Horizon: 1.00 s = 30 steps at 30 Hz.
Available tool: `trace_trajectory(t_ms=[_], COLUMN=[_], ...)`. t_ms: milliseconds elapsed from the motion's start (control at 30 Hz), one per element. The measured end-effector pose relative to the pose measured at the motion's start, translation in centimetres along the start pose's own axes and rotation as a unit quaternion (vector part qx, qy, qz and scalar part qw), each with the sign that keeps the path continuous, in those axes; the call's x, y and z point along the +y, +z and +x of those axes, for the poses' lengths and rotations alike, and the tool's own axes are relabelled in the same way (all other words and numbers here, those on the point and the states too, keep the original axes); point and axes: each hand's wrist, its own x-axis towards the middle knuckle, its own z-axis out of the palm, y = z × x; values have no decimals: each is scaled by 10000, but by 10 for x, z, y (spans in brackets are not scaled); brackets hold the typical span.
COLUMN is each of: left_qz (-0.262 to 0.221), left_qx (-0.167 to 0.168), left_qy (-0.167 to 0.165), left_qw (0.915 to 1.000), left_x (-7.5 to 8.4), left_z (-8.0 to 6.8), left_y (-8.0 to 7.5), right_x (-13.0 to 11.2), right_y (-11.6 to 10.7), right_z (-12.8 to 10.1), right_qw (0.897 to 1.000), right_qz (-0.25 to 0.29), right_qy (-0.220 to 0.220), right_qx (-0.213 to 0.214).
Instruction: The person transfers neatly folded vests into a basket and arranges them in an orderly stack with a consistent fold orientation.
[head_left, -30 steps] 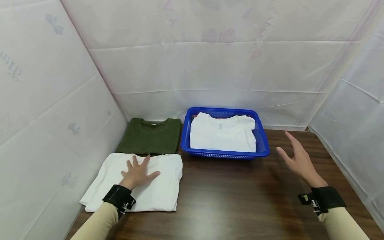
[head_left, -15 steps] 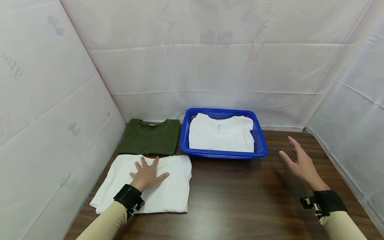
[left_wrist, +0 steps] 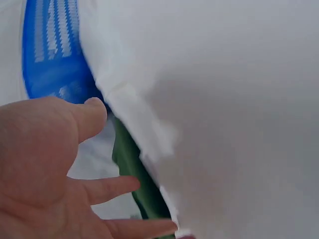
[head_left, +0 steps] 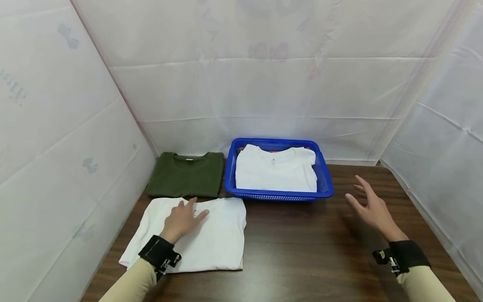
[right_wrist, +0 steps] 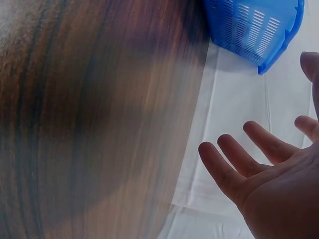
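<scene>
From the head cam, the left hand [head_left: 183, 218] lay flat, fingers relaxed, on the folded white shirt [head_left: 211, 239], just in front-left of the blue basket [head_left: 279, 195]. The right hand [head_left: 371, 207] hovered open, empty, right of the basket. Left wrist cam: fingers [left_wrist: 112, 186] spread. Right wrist cam: palm [right_wrist: 279, 194] open over the table [right_wrist: 89, 124].
</scene>
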Motion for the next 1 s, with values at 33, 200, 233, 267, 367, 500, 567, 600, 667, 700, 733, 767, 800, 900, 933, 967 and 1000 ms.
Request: trace_trajectory(t_ms=[33,200,233,267,367,500,567,600,667,700,733,767,800,900,933,967,1000], left_qz=[-78,-354,-339,-290,-199,-268,-295,-276,-214,-190,-160,-136,-134,-245,-294,-348,-400], left_qx=[161,829,906,943,926,628,475,429,391,384,371,364,349,268,243,220,193], left_qy=[98,118,52,-53,-396,-635,-639,-608,-567,-537,-506,-451,-403,-249,-179,-120,-80], left_qw=[9998,9959,9953,9951,9947,9956,9964,9968,9974,9976,9979,9982,9985,9990,9991,9991,9990], left_x=[-4,-32,-38,-44,-63,-80,-85,-87,-89,-90,-90,-90,-90,-90,-90,-89,-89], left_z=[1,3,3,3,2,0,-2,-3,-4,-4,-4,-5,-5,-6,-6,-6,-5], left_y=[-5,-28,-31,-34,-40,-43,-44,-44,-44,-44,-43,-43,-42,-42,-41,-40,-40], right_x=[0,0,0,0,-1,-1,-1,-1,-1,0,0,0,0,1,1,2,3], right_y=[0,1,1,2,3,5,5,6,6,7,7,8,8,9,9,9,9], right_z=[0,-2,-2,-3,-4,-5,-5,-6,-6,-6,-6,-6,-6,-6,-7,-7,-8], right_qw=[10000,9999,9999,9998,9997,9988,9987,9986,9984,9983,9983,9982,9981,9980,9979,9979,9977], right_qz=[-25,-109,-142,-167,-109,70,74,58,-12,-43,-59,-78,-80,-67,-56,-50,-50], right_qy=[6,-8,-7,0,88,217,236,254,263,259,246,234,213,136,124,116,109], right_qx=[0,-36,-42,-53,-201,-427,-446,-462,-493,-514,-529,-553,-580,-615,-628,-640,-662])
